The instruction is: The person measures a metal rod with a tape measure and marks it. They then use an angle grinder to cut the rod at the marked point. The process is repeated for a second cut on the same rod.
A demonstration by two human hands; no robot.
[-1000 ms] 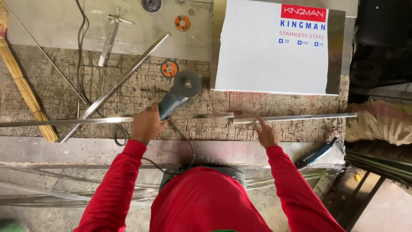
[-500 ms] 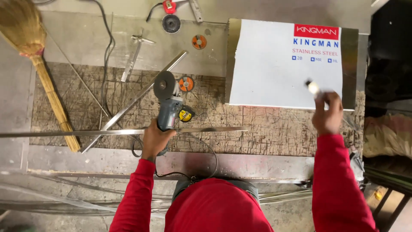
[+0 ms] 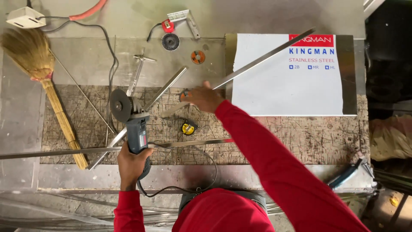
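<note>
My left hand [image 3: 131, 162] grips the handle of a blue-grey angle grinder [image 3: 131, 120], its disc pointing away from me over the scratched bench top [image 3: 300, 137]. A long flat steel bar [image 3: 77, 151] lies across the bench just under the grinder. My right hand [image 3: 204, 98] reaches over the bench middle and holds a thin steel strip [image 3: 266, 56]. That strip slants up to the right over a steel sheet covered in white film [image 3: 292, 81]. A yellow tape measure [image 3: 188, 128] lies between my hands.
A straw broom [image 3: 47, 90] lies on the left. A second steel bar [image 3: 159, 92] slants across the bench. Two grinding discs [image 3: 170, 41] [image 3: 198, 56], a metal square [image 3: 189, 21] and a white power strip [image 3: 25, 17] sit at the back. A blue-handled tool [image 3: 346, 173] rests at the right front.
My right hand came from the white sheet at the right to the bench middle and now holds the thin slanting strip. My left hand keeps the grinder.
</note>
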